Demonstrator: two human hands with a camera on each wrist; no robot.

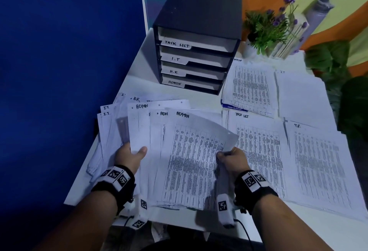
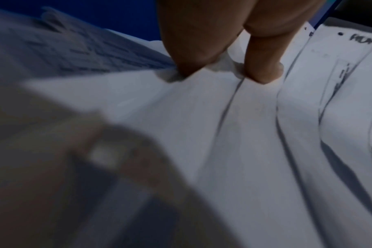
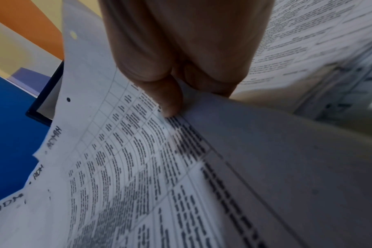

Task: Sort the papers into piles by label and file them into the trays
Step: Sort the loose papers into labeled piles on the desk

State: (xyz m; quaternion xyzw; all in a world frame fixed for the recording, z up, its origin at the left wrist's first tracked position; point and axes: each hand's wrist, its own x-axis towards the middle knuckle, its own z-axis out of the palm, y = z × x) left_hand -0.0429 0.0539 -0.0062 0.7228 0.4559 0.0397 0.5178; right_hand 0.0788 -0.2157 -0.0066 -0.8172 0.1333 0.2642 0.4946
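A fanned stack of unsorted papers lies at the front left of the white desk, with sheets marked ADMIN, H.R. and I.T. My left hand grips the stack's left part, thumb on top. My right hand pinches the right edge of the top ADMIN sheet, a printed table, and lifts that edge. The black tray unit stands at the back, its slots labelled TASK LIST, I.T, H.R. and ADMIN.
Sorted piles lie on the right of the desk: ADMIN, I.T, TASK LIST and H.R.. A potted plant with purple flowers stands behind them. A blue wall borders the desk on the left.
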